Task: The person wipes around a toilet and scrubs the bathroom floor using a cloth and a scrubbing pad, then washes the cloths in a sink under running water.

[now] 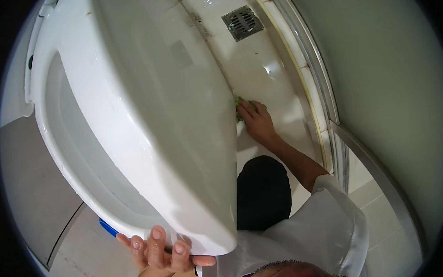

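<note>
A large white bathtub [181, 105] fills the left and middle of the head view, its smooth outer side facing right. My left hand [159, 250] is wrapped over the rim at the tub's near end, fingers curled on the edge. My right hand [258, 121] reaches down to the pale wet floor [278, 97] beside the tub's lower edge. Bunched under its fingers is a green scrubbing pad [239, 108], pressed where tub and floor meet. The fingers cover most of the pad.
A square metal floor drain [243, 23] lies at the top. Along the right run a raised curb [305, 82], a metal rail and a frosted panel [384, 59]. Something blue [107, 228] shows beside the rim. My dark-clothed knee [264, 190] is close to the tub.
</note>
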`<control>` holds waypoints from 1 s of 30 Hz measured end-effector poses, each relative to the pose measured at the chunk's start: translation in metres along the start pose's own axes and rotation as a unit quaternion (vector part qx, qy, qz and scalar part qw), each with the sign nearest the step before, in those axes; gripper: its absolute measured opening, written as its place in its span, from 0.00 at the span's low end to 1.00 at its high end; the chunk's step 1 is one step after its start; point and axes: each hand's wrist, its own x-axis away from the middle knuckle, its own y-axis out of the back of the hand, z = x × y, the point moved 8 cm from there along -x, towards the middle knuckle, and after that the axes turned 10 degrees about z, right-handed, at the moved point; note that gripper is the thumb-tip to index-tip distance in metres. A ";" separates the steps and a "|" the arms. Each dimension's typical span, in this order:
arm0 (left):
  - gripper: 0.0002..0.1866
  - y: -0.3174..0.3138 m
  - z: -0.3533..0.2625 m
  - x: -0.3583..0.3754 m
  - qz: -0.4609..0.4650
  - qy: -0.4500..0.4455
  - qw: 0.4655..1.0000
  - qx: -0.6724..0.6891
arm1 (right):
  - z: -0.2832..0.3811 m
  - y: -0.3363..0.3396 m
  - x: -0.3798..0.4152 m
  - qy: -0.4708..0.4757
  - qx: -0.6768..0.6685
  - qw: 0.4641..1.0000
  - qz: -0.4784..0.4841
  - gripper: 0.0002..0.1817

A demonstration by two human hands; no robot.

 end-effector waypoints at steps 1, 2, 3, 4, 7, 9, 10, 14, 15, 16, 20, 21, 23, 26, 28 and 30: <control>0.35 0.000 0.000 0.002 0.006 -0.015 1.000 0.000 | 0.000 0.002 0.000 0.001 -0.013 1.000 0.007 0.24; 0.36 -0.001 -0.001 0.003 0.011 -0.030 0.999 0.001 | 0.000 0.001 0.000 0.000 -0.012 1.000 0.011 0.24; 0.37 -0.001 0.001 0.004 0.005 -0.027 1.000 0.007 | 0.001 0.002 0.000 -0.001 -0.012 1.000 0.003 0.25; 0.37 -0.001 0.003 0.003 0.006 -0.026 1.000 0.009 | 0.002 0.003 0.000 -0.002 -0.013 1.000 -0.006 0.25; 0.38 -0.005 -0.002 0.003 0.007 -0.072 0.997 -0.033 | 0.002 0.000 -0.001 -0.002 -0.017 1.000 -0.004 0.26; 0.38 -0.008 -0.001 0.008 -0.043 -0.047 0.998 -0.025 | -0.001 -0.005 0.000 -0.010 -0.024 1.000 -0.017 0.27; 0.38 -0.007 -0.002 0.008 -0.040 -0.048 0.998 -0.025 | -0.004 -0.006 0.000 -0.018 -0.029 0.999 -0.033 0.28; 0.38 -0.006 0.002 0.014 -0.032 -0.040 0.999 -0.008 | -0.009 0.008 -0.023 -0.051 -0.088 0.993 -0.066 0.31; 0.38 -0.006 0.004 0.016 -0.037 -0.039 0.999 -0.005 | -0.008 0.014 -0.032 -0.049 -0.080 0.993 -0.066 0.31; 0.38 -0.002 0.005 0.020 -0.037 -0.039 0.999 -0.004 | -0.008 0.017 -0.039 -0.046 -0.071 0.994 -0.066 0.31; 0.37 -0.004 0.006 0.025 0.011 -0.029 1.000 0.002 | -0.014 0.018 -0.057 -0.020 -0.054 0.997 -0.060 0.32; 0.37 -0.004 0.007 0.026 -0.002 -0.022 1.000 0.011 | -0.014 0.020 -0.062 -0.011 -0.041 0.997 -0.060 0.32; 0.38 -0.006 0.012 0.025 -0.014 -0.045 0.999 -0.005 | -0.015 0.022 -0.071 -0.003 -0.027 0.998 -0.059 0.32; 0.38 -0.004 0.008 0.026 -0.020 -0.048 0.998 -0.022 | -0.019 0.018 -0.088 0.004 -0.024 0.998 -0.052 0.26; 0.38 -0.006 0.007 0.023 -0.015 -0.030 0.999 -0.021 | -0.022 0.020 -0.101 0.006 -0.018 0.998 -0.062 0.24; 0.38 -0.005 0.006 0.018 -0.058 -0.033 0.998 -0.023 | -0.026 0.021 -0.123 0.013 -0.005 0.997 -0.073 0.23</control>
